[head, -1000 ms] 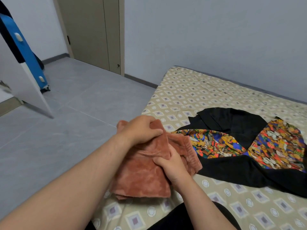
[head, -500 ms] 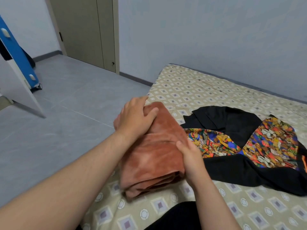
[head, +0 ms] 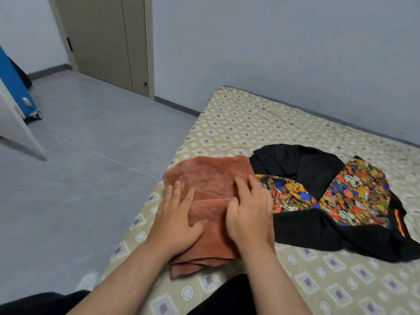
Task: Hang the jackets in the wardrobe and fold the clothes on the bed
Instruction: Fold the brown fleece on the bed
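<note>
- Bed (head: pixel 250 123): one, with a patterned cover.
- Rust-brown cloth (head: pixel 211 185): one, folded, lying at the bed's near left edge.
- Black garment (head: pixel 329 201) with colourful panels: one, unfolded, just beside the cloth on its right.
- Your left hand (head: pixel 175 221) and right hand (head: pixel 248 214): both press flat on the cloth, fingers spread.
- Change: half a second ago your fingers curled over its edges.

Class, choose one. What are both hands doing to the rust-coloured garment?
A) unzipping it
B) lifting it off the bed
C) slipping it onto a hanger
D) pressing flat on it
D: the left hand and right hand lie with straight fingers on the folded rust-coloured garment, which rests on the bed.
</note>
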